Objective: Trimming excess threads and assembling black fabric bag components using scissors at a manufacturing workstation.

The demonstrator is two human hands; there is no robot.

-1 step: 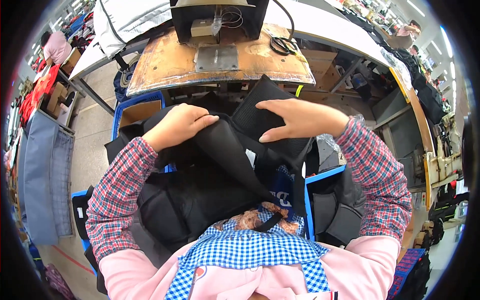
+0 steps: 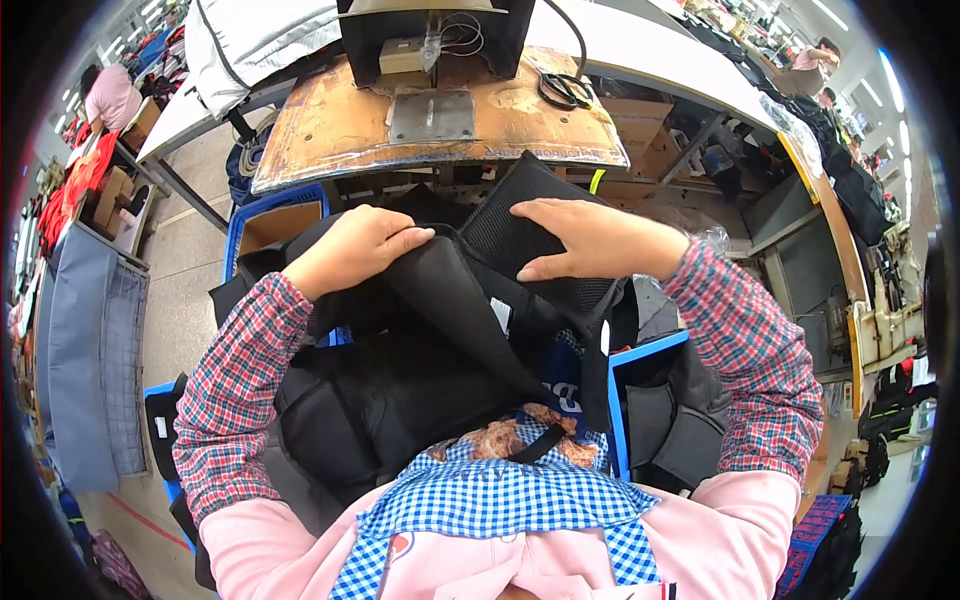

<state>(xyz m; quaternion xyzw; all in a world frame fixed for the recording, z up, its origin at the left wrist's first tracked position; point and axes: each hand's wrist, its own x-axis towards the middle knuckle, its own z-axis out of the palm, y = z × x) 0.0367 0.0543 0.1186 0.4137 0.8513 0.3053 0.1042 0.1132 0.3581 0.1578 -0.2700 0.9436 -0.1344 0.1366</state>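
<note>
A black bag (image 2: 370, 400), which looks like a backpack, lies across my lap, its upper part folded back. My left hand (image 2: 362, 245) is closed on the edge of a smooth black flap (image 2: 455, 285) of it, thumb on top. To the right a black mesh-textured panel (image 2: 520, 215) stands up. My right hand (image 2: 600, 238) lies over this panel, thumb and forefinger stretched apart; the other fingers are partly hidden. A small white label (image 2: 501, 314) shows between the flap and the panel. Black straps hang beside my blue checked apron (image 2: 510, 495).
Ahead is a worn wooden worktable (image 2: 310, 130) with a dark machine housing (image 2: 500, 40) and a pair of black-handled scissors (image 2: 565, 92). Blue crates (image 2: 620, 420) with black pieces stand at both sides. A cardboard-lined blue bin (image 2: 238, 225) is at the far left. Other people are in the distance.
</note>
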